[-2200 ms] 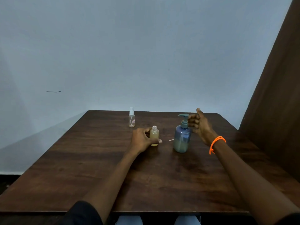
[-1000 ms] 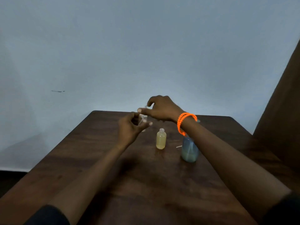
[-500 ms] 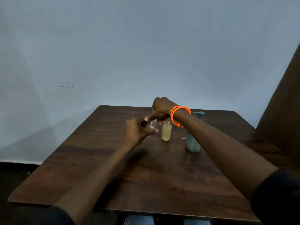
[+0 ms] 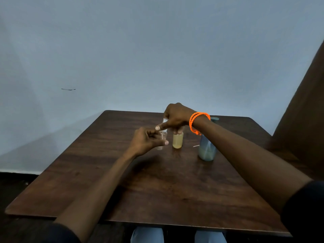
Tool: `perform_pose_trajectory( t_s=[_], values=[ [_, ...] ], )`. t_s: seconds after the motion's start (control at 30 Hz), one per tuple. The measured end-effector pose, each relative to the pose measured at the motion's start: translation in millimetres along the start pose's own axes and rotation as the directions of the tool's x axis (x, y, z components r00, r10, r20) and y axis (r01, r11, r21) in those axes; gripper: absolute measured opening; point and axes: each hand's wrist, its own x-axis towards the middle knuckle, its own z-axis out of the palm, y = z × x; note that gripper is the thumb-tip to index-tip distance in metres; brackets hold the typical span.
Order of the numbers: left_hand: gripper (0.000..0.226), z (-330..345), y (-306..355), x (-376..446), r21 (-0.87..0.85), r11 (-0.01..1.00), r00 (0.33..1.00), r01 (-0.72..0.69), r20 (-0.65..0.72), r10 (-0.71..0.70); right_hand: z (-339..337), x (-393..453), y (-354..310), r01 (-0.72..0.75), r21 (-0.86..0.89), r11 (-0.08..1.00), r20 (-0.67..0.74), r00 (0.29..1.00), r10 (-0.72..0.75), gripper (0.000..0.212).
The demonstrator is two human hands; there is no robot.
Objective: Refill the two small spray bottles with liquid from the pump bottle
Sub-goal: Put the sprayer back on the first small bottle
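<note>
My left hand (image 4: 147, 141) grips a small clear spray bottle (image 4: 162, 140) just above the dark wooden table (image 4: 157, 181). My right hand (image 4: 175, 118), with an orange wristband, pinches the white spray cap (image 4: 164, 120) above that bottle's neck. A second small bottle (image 4: 177, 141), uncapped and holding yellowish liquid, stands just right of it under my right hand. The blue pump bottle (image 4: 206, 149) stands further right, its pump head mostly hidden behind my right wrist.
A thin white stick (image 4: 196, 146) lies on the table between the yellowish bottle and the pump bottle. A pale wall rises behind the table's far edge. A brown surface (image 4: 305, 111) stands at the right.
Both hands left the yellowish bottle and pump bottle, took hold of the clear spray bottle at the back and brought it nearer. The spray cap now sits slightly above the bottle.
</note>
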Motion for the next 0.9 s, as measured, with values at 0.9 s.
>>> perform_pose_trajectory(
  t_s=[0.9],
  values=[
    [0.029, 5, -23, 9, -0.043, 0.999, 0.979, 0.007, 0.204, 0.002, 18, -14, 0, -0.050, -0.019, 0.999, -0.002, 0.999, 0.050, 0.026]
  ],
)
